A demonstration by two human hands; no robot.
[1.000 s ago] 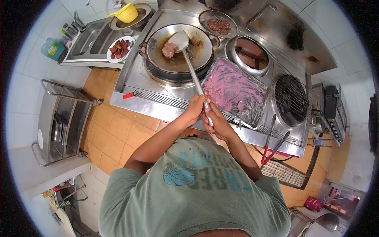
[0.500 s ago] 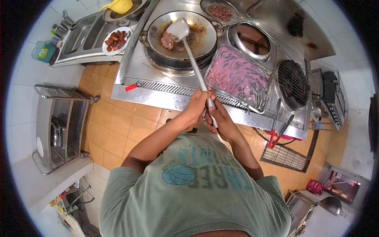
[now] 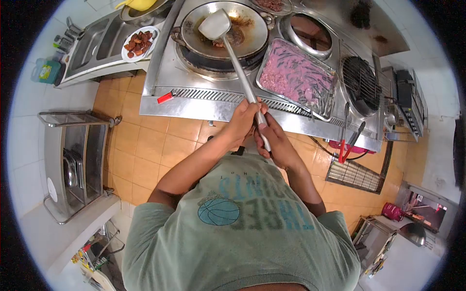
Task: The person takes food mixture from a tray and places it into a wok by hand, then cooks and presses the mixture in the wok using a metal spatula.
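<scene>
Both hands grip the handle of a long metal spatula (image 3: 240, 72). My left hand (image 3: 244, 121) is wrapped round the handle, a little higher up. Lower down, near the handle's end, my right hand (image 3: 276, 138) is closed on it. The spatula's broad head is over the left part of a wok (image 3: 252, 41) on the stove. Brown meat (image 3: 235, 36) lies in the wok, partly hidden by the spatula. To the right of the wok is a tray of pink minced meat (image 3: 291, 72).
A plate of browned pieces (image 3: 139, 44) stands beside the sink (image 3: 114, 41). On the stove's front edge lie a red lighter (image 3: 165, 97) and red-handled tongs (image 3: 345, 145). A round metal pot (image 3: 329, 48) and a grill rack (image 3: 361, 80) are at the right.
The spatula head has turned over and shifted, and the meat lump that was beside it now lies lower in the wok, partly covered. The whole view has shifted slightly.
</scene>
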